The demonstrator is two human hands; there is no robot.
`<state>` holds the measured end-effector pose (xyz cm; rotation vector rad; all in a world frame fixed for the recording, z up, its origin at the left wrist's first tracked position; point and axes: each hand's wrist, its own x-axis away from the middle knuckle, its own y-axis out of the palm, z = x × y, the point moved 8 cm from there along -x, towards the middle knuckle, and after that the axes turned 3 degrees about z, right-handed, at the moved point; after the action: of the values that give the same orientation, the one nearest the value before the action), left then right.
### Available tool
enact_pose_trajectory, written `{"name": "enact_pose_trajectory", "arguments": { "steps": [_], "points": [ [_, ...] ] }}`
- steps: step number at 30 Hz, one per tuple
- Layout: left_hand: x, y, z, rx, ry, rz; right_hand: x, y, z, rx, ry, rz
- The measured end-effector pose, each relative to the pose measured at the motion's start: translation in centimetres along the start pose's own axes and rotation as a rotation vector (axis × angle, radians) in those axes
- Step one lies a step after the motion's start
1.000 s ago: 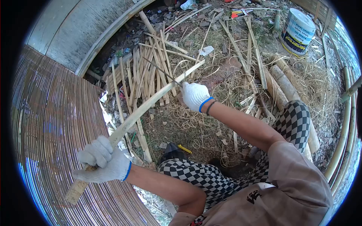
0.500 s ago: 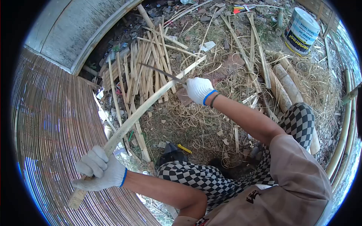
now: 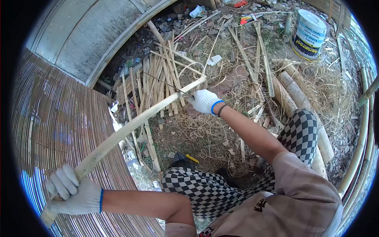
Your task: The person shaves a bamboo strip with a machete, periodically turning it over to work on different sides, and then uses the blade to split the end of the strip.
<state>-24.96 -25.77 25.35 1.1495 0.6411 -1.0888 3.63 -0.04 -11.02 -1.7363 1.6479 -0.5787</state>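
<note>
A long pale bamboo strip (image 3: 130,127) slants from the lower left up to the centre. Near its lower end my left hand (image 3: 75,191), in a white knitted glove, is wrapped round it. My right hand (image 3: 205,101), gloved the same way, is closed on a knife (image 3: 166,83) by its handle. The thin dark blade lies across the strip near its upper end and points to the upper left. A thin curl of bamboo (image 3: 203,65) rises at the strip's upper end. The knife's handle is mostly hidden in the glove.
Split bamboo pieces (image 3: 152,81) lie heaped beyond the strip. A slatted bamboo screen (image 3: 59,126) stands at the left. At the right are a paint bucket (image 3: 310,34), bamboo poles (image 3: 300,93) and scattered shavings. A yellow-handled tool (image 3: 192,158) lies near my knees.
My left hand has moved down and left, drawing the strip with it. My right hand and the knife are slightly lower, and a curl now stands at the strip's upper end.
</note>
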Motion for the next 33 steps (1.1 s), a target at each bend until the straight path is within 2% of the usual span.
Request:
{"name": "enact_pose_trajectory", "arguments": {
  "steps": [2, 3, 4, 6, 7, 9, 10, 12, 14, 15, 18, 19, 22, 23, 24, 25, 26, 27, 28, 29, 30, 33],
  "points": [
    [-2.7, 2.6, 3.6, -0.222, 0.146, 0.38, 1.6, -2.0, -3.5, -0.131, -0.04, -0.06],
    [-2.9, 3.2, 5.2, -0.329, 0.221, 0.575, 2.3, -2.8, -5.0, -0.083, -0.116, -0.02],
    [-9.1, 2.5, 5.1, 0.061, -0.029, -0.224, 2.7, -3.0, -5.7, -0.125, -0.137, -0.022],
    [-11.9, 4.8, 5.6, -0.199, 0.024, -0.003, 3.4, -3.3, -6.8, -0.207, -0.177, -0.032],
    [-12.3, 7.1, 5.2, -0.302, 0.044, 0.087, 3.6, -2.7, -6.4, -0.331, -0.11, -0.12],
    [-13.7, 10.9, 1.1, -0.236, -0.056, -0.071, 4.4, -1.3, -5.1, -0.568, 0.03, -0.302],
    [-15.6, 11.0, -1.5, -0.113, -0.177, -0.271, 4.7, -0.5, -4.4, -0.68, 0.102, -0.393],
    [-16.0, 12.6, -6.6, -0.039, -0.286, -0.331, 4.9, 1.4, -3.6, -1.091, 0.201, -0.5],
    [-17.3, 14.1, -8.7, -0.021, -0.332, -0.346, 4.6, 3.0, -3.1, -1.524, 0.345, -0.588],
    [-17.5, 14.9, -9.6, -0.012, -0.356, -0.351, 4.7, 1.5, -3.3, -1.427, 0.278, -0.473],
    [-18.0, 17.1, -11.2, -0.108, -0.326, -0.269, 4.3, -2.8, -3.7, -0.872, 0.13, -0.09],
    [-19.2, 17.7, -12.4, 0.079, -0.434, -0.512, 3.4, -3.2, -3.4, -0.544, 0.01, 0.121],
    [-17.4, 20.3, -11.3, -0.301, -0.079, -0.156, 5.2, -6.2, -6.6, -0.191, -0.132, 0.348],
    [-20.4, 21.2, -13.1, -0.078, -0.178, -0.541, 5.5, -6.4, -7.6, -0.108, -0.175, 0.423],
    [-22.2, 21.4, -14.6, 0.108, -0.344, -0.91, 5.4, -6.6, -8.0, -0.088, -0.169, 0.399],
    [-23.8, 21.0, -14.1, -0.146, -0.193, -0.616, 5.5, -7.2, -8.4, -0.068, -0.164, 0.374],
    [-23.4, 22.1, -14.5, -0.069, -0.203, -0.805, 5.4, -7.2, -8.5, -0.048, -0.158, 0.349],
    [-22.9, 23.1, -14.8, 0.012, -0.224, -1.001, 4.6, -6.4, -7.7, -0.046, -0.212, 0.46],
    [-22.2, 23.7, -15.0, 0.088, -0.254, -1.19, 3.6, -4.5, -5.7, -0.04, -0.161, 0.432],
    [-26.5, 21.5, -15.8, -0.205, -0.1, -0.778, 2.7, -3.2, -3.6, -0.032, -0.113, 0.404],
    [-25.8, 21.5, -15.7, -0.235, -0.093, -0.664, 2.2, -2.6, -2.3, -0.023, -0.071, 0.377],
    [-20.8, 23.5, -14.4, -0.253, -0.025, -0.575, 2.5, -3.9, -3.4, -0.08, -0.085, 0.314]
  ]
}}
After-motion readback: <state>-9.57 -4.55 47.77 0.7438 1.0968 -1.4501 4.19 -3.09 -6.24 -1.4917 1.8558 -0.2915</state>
